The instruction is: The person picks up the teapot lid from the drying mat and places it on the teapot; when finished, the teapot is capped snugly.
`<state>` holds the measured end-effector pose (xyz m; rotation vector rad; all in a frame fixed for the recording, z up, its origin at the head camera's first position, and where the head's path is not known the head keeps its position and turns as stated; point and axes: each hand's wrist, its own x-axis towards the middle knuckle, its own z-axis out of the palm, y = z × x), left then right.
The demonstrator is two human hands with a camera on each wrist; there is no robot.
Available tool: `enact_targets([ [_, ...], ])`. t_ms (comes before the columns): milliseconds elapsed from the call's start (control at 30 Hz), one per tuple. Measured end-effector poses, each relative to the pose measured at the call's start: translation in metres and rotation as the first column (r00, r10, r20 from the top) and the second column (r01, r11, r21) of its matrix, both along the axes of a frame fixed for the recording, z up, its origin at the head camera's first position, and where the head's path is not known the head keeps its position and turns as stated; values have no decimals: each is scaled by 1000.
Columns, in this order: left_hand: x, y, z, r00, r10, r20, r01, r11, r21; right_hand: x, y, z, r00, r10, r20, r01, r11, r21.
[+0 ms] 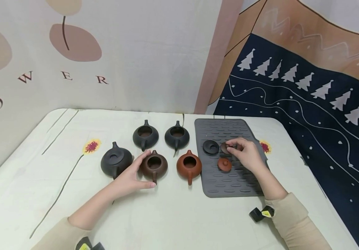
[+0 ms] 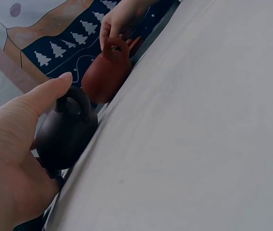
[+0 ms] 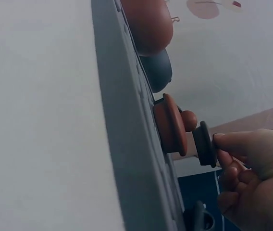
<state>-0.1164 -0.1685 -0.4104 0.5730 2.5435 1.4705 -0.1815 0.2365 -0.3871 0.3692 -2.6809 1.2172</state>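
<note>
My left hand (image 1: 128,180) spreads along the left side of a brown teapot (image 1: 162,171) without a lid. Its thumb lies by the teapot's handle in the left wrist view; the other fingers are partly hidden behind the body. Over the grey mat, my right hand (image 1: 245,152) pinches the knob of a small brown teapot lid (image 1: 224,148) between thumb and fingers. In the right wrist view that lid (image 3: 204,145) is raised off the mat. An orange-red lid (image 1: 224,165) and a black lid (image 1: 211,147) lie on the mat close by.
Right of the brown teapot stands an orange-red teapot (image 1: 180,168), lidless. Two lidless black teapots (image 1: 150,141) are behind. A lidded black teapot (image 1: 110,166) stands left, beside my left hand. The ribbed grey mat (image 1: 226,187) covers part of the white table's (image 1: 166,218) right side.
</note>
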Motion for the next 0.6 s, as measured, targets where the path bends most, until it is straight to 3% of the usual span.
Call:
enact_targets([
  [600,0,1,-3,1000,13,23,-13,1000,-15,18,-24,30,997,75,-5,-76,997,-33],
])
